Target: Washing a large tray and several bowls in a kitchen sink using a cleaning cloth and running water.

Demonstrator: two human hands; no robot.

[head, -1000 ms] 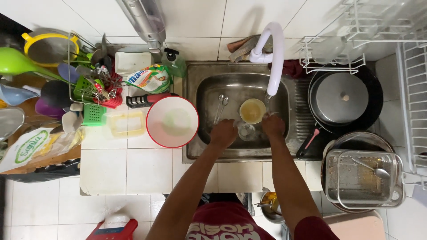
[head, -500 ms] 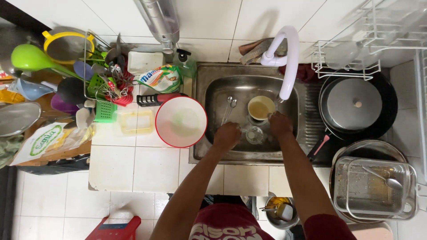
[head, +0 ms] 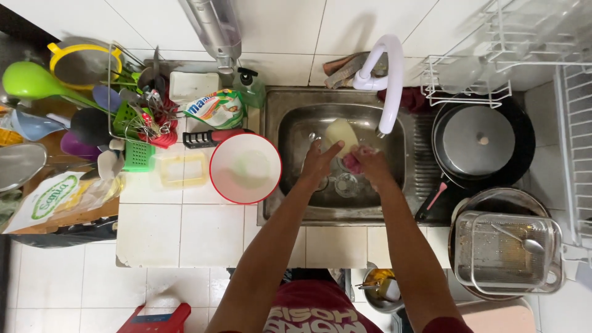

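Left hand (head: 319, 161) fingers grip a pale yellow cup (head: 341, 134), tilted over the steel sink (head: 296, 132). Right hand (head: 369, 163) is closed round a pink scrubber (head: 353, 161) — pressed against the cup, just under the white tap (head: 388, 74). A red-rimmed bowl (head: 245, 168) sits just left of the sink.

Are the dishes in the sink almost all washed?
Not yet. In hand: the left hand tilts a pale yellow cup while the right hand rubs it with a pink sponge. A clear glass waits in the steel sink; the white red-rimmed bowl sits beside it. Nothing shows as finished.
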